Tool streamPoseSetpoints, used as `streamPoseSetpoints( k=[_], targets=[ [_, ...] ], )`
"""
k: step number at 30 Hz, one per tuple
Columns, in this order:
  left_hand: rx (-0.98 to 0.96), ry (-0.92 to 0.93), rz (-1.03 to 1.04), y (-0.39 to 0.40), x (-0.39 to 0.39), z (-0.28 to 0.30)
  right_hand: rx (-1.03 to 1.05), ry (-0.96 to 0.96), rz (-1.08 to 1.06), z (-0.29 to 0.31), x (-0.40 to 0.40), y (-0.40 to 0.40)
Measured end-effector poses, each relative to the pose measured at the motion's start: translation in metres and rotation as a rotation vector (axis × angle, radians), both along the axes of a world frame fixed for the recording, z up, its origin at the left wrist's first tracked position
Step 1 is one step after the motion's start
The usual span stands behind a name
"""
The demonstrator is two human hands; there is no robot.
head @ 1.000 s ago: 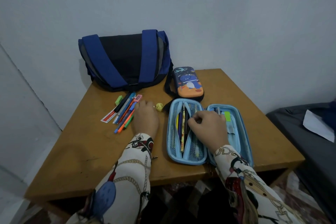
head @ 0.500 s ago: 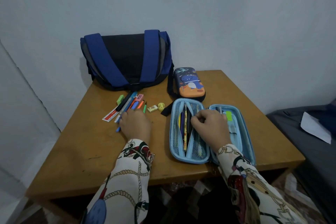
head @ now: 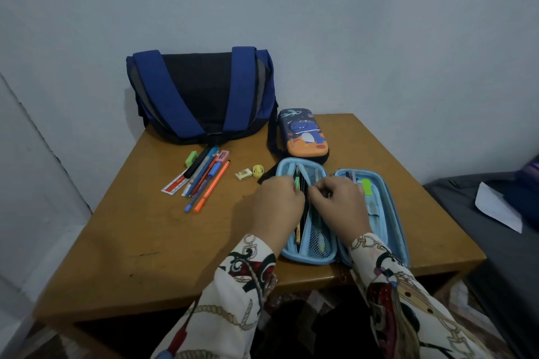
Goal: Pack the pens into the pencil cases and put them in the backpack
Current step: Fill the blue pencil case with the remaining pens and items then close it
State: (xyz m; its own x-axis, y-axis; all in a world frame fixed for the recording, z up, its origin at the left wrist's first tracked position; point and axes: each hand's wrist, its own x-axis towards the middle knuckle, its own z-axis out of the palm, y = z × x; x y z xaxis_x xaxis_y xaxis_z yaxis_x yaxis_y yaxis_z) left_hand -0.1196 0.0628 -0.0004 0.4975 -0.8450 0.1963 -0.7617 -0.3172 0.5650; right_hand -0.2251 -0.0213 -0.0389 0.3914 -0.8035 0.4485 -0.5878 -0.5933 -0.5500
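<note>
A light-blue pencil case [head: 390,213] lies open on the wooden table [head: 145,242], with several pens under its left mesh pocket. My left hand [head: 277,207] holds a green pen [head: 297,183] over that pocket. My right hand [head: 338,204] pinches the edge of the mesh pocket beside it. Several loose pens [head: 207,181] and a ruler [head: 175,185] lie to the left. A closed dinosaur pencil case [head: 303,134] sits behind the open one. The blue and black backpack [head: 201,96] leans against the wall.
A green eraser [head: 192,158], a pink eraser [head: 222,155], a small white eraser [head: 243,174] and a yellow sharpener [head: 258,170] lie near the pens. A grey surface with a white paper [head: 495,210] stands at the right of the table.
My left hand has left the pen pile and moved right to the open case, now holding a green pen over the mesh pocket. My right hand stays on the pocket edge.
</note>
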Motion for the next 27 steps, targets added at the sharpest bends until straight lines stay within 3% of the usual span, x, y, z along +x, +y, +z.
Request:
streamPoseSetpoints(
  k=[11, 16, 22, 27],
  targets=[
    [0.096, -0.241, -0.021, -0.005, -0.005, -0.005, 0.011, -0.028, 0.027, 0.001, 0.0, 0.001],
    [0.083, -0.259, -0.036, -0.005, -0.001, -0.016, 0.022, -0.033, 0.023, 0.001, 0.0, 0.001],
    [-0.028, -0.154, -0.069, -0.006, 0.016, -0.028, 0.014, -0.006, 0.015, 0.001, 0.0, 0.001],
    [-0.362, -0.203, 0.198, 0.008, 0.058, -0.038, 0.033, -0.012, 0.007, 0.003, -0.001, 0.004]
  ],
)
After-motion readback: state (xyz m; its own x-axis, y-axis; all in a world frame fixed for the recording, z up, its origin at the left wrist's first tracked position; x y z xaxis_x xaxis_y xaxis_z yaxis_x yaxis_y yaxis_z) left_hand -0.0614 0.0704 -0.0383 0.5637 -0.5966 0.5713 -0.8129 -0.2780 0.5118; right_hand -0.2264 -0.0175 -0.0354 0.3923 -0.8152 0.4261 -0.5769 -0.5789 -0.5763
